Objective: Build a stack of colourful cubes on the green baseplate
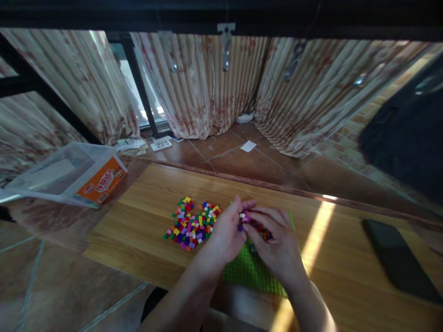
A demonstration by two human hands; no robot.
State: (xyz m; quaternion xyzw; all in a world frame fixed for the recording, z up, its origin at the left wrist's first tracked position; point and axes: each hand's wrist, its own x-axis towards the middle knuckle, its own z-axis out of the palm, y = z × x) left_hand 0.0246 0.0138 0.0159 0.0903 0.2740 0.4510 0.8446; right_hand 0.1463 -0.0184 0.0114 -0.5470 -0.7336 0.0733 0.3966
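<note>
Over a green studded baseplate (pixel 254 269), both hands meet. My left hand (pixel 228 233) is half curled and holds a few small toy bricks (pixel 245 216) in white, magenta and purple by its fingers and palm. My right hand (pixel 277 242) pinches at these same bricks with thumb and fingertips. Other coloured bricks, partly hidden by the right hand, show on the baseplate beneath it. To the left of my left hand lies a loose pile of small multicoloured bricks (pixel 194 224) on the wooden table (pixel 145 207).
A black phone-like slab (pixel 401 258) lies at the table's right. Beyond the left end stands a clear plastic bin (pixel 69 175) with an orange label. Patterned curtains (pixel 214 83) hang behind, and a white paper (pixel 248 146) lies on the tiled floor.
</note>
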